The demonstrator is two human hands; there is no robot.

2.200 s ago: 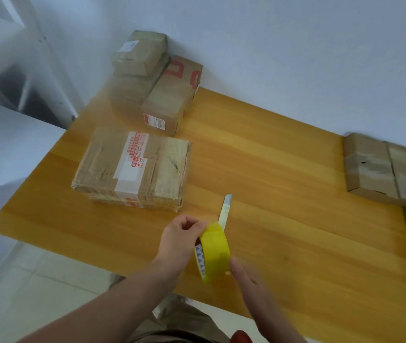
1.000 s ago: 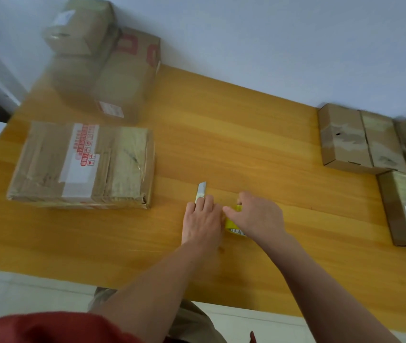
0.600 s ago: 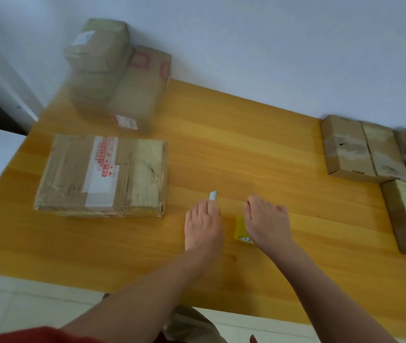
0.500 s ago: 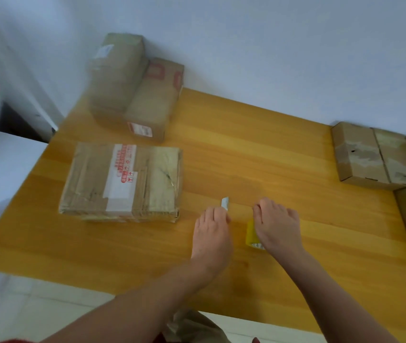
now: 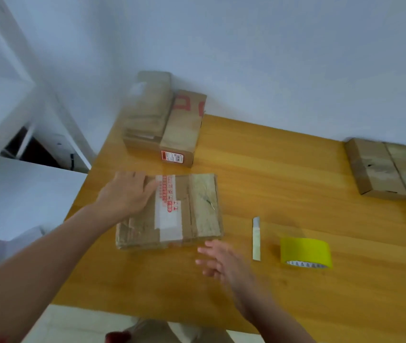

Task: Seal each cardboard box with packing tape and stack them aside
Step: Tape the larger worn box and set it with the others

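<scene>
Left hand flat, fingers straight, on taped cardboard box at left of table; right hand, fingers spread, beside its near edge. Likely stacking: next, grip both sides, lift toward rear pile.

Single head-worn wide-angle view, looking forward and down across the table to the wall; left hand, right hand close below

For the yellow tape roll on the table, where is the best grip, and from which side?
Come from above with the right hand. The yellow tape roll seems to stand on its rim, curved band up, so pinch its two flat faces, thumb on the near one.
</scene>
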